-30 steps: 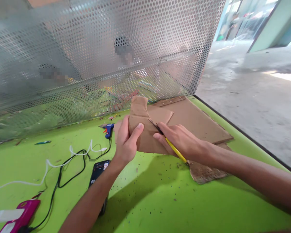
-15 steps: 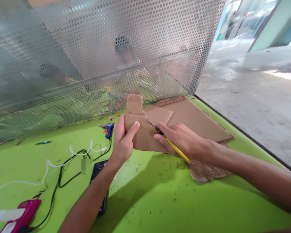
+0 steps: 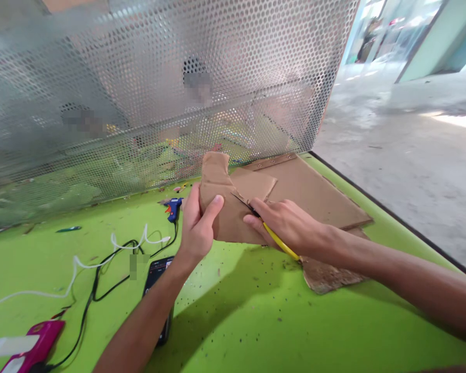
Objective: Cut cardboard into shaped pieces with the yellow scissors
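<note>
A brown cardboard piece (image 3: pixel 229 217) with a curved cut edge is raised over the green table, its upper part narrow. My left hand (image 3: pixel 200 223) grips its left side, thumb on the front face. In my right hand (image 3: pixel 281 223) is a yellow-handled tool (image 3: pixel 281 242) with a thin dark metal tip, which lies against the cardboard near the curved edge. Whether the tool is scissors or a cutter is unclear. Behind and to the right lie larger cardboard sheets (image 3: pixel 314 191); a torn brown scrap (image 3: pixel 326 274) sits below my right forearm.
A perforated metal screen (image 3: pixel 159 77) stands along the table's (image 3: pixel 233 321) far side, with people blurred behind it. To the left are a blue glue gun (image 3: pixel 174 208), cables, a phone (image 3: pixel 163 331) partly under my left forearm, and a pink power strip (image 3: pixel 42 342).
The tool's tip and my right hand have shifted slightly to the left over the cardboard. My left hand keeps its hold in about the same place.
</note>
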`<state>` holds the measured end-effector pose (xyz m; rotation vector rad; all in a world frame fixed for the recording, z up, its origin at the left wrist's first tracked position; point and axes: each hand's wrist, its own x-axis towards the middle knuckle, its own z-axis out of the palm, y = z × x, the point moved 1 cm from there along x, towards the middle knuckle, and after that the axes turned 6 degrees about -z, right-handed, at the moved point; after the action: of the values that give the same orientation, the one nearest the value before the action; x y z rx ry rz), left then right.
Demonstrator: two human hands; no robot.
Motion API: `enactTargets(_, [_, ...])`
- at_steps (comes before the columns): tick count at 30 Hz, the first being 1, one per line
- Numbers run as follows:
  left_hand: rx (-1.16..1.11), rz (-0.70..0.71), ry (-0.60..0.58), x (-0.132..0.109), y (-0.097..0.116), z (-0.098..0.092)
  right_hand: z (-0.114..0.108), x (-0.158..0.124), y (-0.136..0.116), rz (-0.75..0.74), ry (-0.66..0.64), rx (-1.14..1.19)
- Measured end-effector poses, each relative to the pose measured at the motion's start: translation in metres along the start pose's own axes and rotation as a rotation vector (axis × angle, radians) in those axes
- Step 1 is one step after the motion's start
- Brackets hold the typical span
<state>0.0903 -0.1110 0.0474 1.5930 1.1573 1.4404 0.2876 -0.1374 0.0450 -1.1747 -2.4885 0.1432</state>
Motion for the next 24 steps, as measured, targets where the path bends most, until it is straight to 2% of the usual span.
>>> enactTargets(8, [-0.005, 0.011, 0.015, -0.001, -0.001, 0.001, 0.006, 0.000, -0.003, 0.020, 0.051, 0.038])
enactTargets(15, [0.000, 0.024, 0.003, -0.004, 0.002, 0.004, -0.003, 0.001, -0.002, 0.018, 0.012, 0.063])
enactTargets(24, [-0.012, -0.013, -0.036, 0.001, -0.001, 0.001, -0.003, 0.004, 0.001, 0.016, -0.038, 0.000])
